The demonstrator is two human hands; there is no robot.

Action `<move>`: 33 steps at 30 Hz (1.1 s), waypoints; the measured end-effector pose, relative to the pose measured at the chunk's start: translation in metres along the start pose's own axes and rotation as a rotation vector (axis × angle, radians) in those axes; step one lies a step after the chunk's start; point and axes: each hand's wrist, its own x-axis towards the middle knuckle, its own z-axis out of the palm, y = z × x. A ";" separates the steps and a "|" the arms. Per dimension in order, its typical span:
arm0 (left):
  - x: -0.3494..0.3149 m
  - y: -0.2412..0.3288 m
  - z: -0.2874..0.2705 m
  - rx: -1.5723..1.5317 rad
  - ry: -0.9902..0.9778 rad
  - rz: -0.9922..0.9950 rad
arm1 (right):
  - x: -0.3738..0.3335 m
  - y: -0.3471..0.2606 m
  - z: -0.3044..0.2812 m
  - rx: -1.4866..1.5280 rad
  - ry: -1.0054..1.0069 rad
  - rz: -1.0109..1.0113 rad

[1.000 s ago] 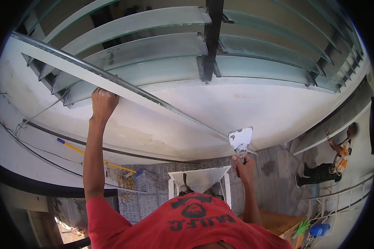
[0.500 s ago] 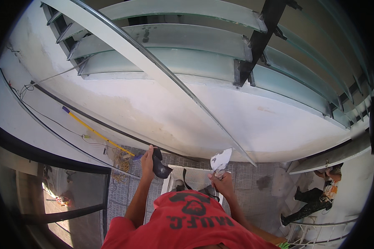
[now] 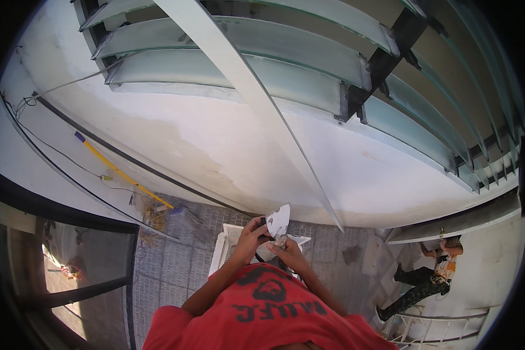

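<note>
In front of my chest, both hands are close together. My right hand grips the handle of a trowel, whose pointed blade is coated in white plaster and tilts upward. Beside the blade is my left hand, its fingers closed around a black, curved, bowl-like piece. Only a dark sliver of that piece shows now, the rest being behind the fingers and blade. Below the hands lies a white-framed platform with a mesh-like top, partly covered by my arms and red shirt.
A white wall curves ahead beneath louvred glass panes. A long white metal bar leans diagonally across it. To the left are a yellow-handled broom and tangled cord. Another person stands at right near a railing.
My left hand has moved right with the black piece, and my right hand has moved left with the trowel, so the two now meet. The whole view has shifted slightly.
</note>
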 end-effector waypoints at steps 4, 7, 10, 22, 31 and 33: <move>0.006 -0.016 0.003 -0.026 -0.122 -0.089 | 0.007 0.023 0.010 0.008 0.154 -0.241; 0.001 -0.015 -0.002 0.111 -0.110 -0.089 | 0.008 0.030 0.016 0.070 0.270 -0.253; -0.014 -0.024 -0.005 0.519 0.019 0.226 | 0.014 0.035 0.018 -0.232 0.443 -0.459; -0.036 -0.001 -0.015 0.353 0.117 0.111 | 0.018 -0.003 0.041 -0.869 0.419 -0.648; -0.049 0.135 -0.097 0.352 0.570 0.619 | 0.002 -0.009 -0.002 -0.603 0.338 -0.578; -0.052 0.168 -0.107 0.440 0.631 0.716 | 0.003 -0.006 -0.007 -0.656 0.274 -0.592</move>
